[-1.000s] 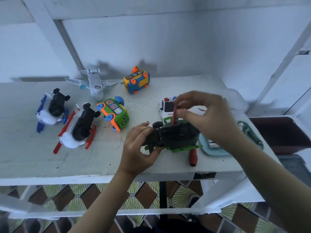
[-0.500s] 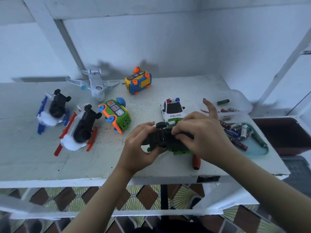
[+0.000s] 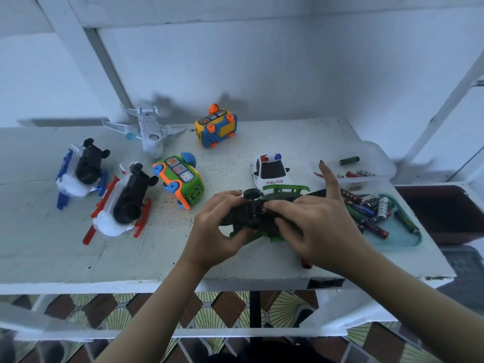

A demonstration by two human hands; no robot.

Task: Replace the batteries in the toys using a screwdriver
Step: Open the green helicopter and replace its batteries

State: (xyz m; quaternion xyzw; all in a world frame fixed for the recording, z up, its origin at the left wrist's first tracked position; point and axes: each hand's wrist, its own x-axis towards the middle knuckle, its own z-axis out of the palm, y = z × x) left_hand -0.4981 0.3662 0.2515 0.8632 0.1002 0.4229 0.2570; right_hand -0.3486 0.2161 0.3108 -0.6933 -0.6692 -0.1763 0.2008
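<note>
An upturned green and black toy (image 3: 255, 214) lies near the table's front edge, black underside and wheels facing up. My left hand (image 3: 217, 229) grips its left end. My right hand (image 3: 318, 226) holds its right side, fingers curled over the underside, index finger pointing up. The red handle of a screwdriver (image 3: 306, 263) shows below my right hand; its shaft is hidden. A teal tray (image 3: 400, 238) to the right holds several batteries (image 3: 372, 210).
On the white table (image 3: 52, 247) stand a police car (image 3: 271, 172), a green bus toy (image 3: 182, 183), a yellow bus toy (image 3: 216, 128), a white plane (image 3: 149, 131) and two upturned helicopters (image 3: 123, 203). A clear tray (image 3: 377, 170) behind holds a few batteries.
My right hand came down from above the toy and now grips its underside. The red piece it pinched a second ago is out of sight. The toy tilted slightly.
</note>
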